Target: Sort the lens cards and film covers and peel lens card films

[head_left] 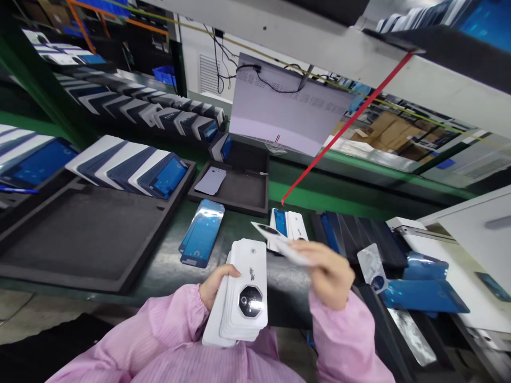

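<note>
My left hand (219,284) is wrapped round a fanned stack of white phone back covers (245,276); the top one has a dark octagonal camera window near its lower end. My right hand (329,268), slightly blurred, grips a single white phone back cover (285,246), tilted, with a dark camera area toward its far end. Just beyond this cover, more white covers (297,226) and a blue-filmed panel (280,221) lie on the bench. Left of the held stack rest several blue-filmed panels (203,231), overlapping each other.
A black foam tray (80,234) at left bears a slanted row of covers (128,162). A smaller tray (245,194) holds a lilac cover (211,181). Dark panels (359,239) stand at right. A red strap (347,127) slants down to the bench behind my right hand.
</note>
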Action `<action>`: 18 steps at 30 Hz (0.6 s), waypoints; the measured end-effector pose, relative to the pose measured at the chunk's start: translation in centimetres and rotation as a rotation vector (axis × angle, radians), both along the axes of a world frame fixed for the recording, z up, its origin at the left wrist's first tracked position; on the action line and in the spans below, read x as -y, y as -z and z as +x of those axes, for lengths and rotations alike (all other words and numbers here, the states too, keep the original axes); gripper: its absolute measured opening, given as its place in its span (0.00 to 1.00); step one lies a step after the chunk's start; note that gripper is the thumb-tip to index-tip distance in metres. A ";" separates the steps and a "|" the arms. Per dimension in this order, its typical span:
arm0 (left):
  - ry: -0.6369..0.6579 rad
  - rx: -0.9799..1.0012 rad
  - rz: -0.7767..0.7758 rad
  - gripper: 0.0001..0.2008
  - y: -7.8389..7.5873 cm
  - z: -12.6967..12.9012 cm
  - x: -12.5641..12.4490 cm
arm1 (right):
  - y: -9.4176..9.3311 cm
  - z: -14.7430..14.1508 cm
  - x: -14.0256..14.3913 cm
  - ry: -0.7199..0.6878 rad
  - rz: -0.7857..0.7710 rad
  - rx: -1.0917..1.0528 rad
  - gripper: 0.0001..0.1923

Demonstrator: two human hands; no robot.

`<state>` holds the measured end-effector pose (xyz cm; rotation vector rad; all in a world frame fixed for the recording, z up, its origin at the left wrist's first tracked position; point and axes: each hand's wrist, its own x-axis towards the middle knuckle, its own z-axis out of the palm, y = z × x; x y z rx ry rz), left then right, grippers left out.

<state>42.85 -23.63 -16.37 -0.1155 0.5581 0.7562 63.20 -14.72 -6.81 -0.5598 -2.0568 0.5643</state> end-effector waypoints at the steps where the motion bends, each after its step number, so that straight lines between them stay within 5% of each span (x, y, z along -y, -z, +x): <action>1: -0.020 0.026 0.016 0.23 0.0 0.0 -0.1 | 0.2 -0.3 1.2 -0.133 0.094 0.103 0.11; 4: -0.046 0.085 0.050 0.25 0.3 -0.2 -0.3 | 1.7 -1.3 3.8 -0.373 0.147 0.372 0.14; 7: -0.034 0.068 0.055 0.23 0.6 -0.3 -0.3 | 2.8 -1.8 4.0 -0.513 -0.049 0.388 0.20; 10: -0.034 0.043 0.067 0.21 0.9 -0.3 -0.2 | 3.4 -1.8 2.8 -0.296 -0.229 0.290 0.15; 12: -0.023 0.027 0.075 0.20 0.8 -0.2 0.0 | 4.1 -2.0 2.0 0.009 -0.343 0.277 0.23; 14: -0.002 0.012 0.075 0.20 0.6 -0.1 0.1 | 5.1 -2.3 1.1 0.167 -0.518 0.328 0.34; 18: 0.012 0.035 0.067 0.25 0.2 -0.1 0.1 | 5.5 -1.7 -1.5 -0.054 -0.891 0.309 0.26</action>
